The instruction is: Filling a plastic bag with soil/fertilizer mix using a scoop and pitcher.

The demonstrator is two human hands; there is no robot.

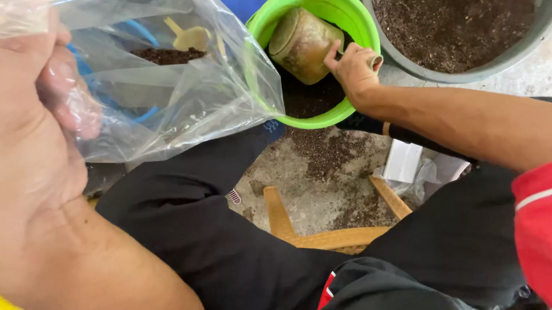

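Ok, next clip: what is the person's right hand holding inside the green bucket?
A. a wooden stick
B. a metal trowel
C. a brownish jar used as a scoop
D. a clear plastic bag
C: the right hand grips a brownish jar tilted inside the green bucket, over dark soil; the clear plastic bag is in the left hand.

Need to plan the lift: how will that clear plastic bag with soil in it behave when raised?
The clear plastic bag looks thin and crinkled, so probably floppy. The dark soil inside would likely make it sag. The left hand bunches its film, which may be slippery.
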